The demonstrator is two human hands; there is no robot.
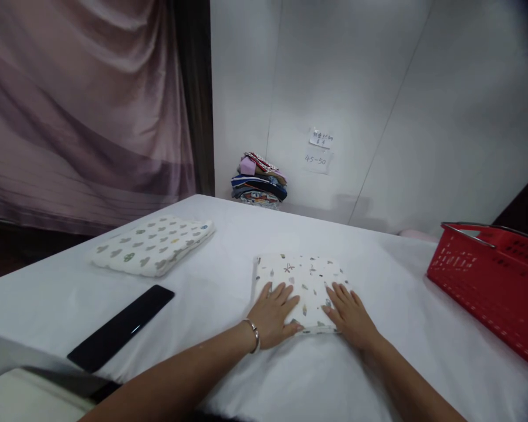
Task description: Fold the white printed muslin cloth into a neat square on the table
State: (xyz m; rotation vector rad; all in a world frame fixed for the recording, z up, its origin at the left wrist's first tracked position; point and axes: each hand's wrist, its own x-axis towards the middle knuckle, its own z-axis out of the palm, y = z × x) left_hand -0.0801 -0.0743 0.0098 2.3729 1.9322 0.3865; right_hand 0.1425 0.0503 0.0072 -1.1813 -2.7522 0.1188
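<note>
A folded white cloth (308,284) with small printed motifs lies flat on the white-covered table in front of me. My left hand (275,313) rests on its near left corner, fingers spread, with a silver bracelet at the wrist. On the near right side of the cloth lies my right hand (349,313), palm down with the fingers stretched out. Neither hand grips the fabric. Farther left on the table is another folded white cloth (152,243), printed with grey cloud-like shapes and a few green ones.
A black flat oblong object (122,327) lies at the left front of the table (193,357). To the right stands a red plastic basket (488,287) with metal handles. Behind the table's far edge is a stack of folded fabrics (259,180). Paper notes (317,159) hang on the wall.
</note>
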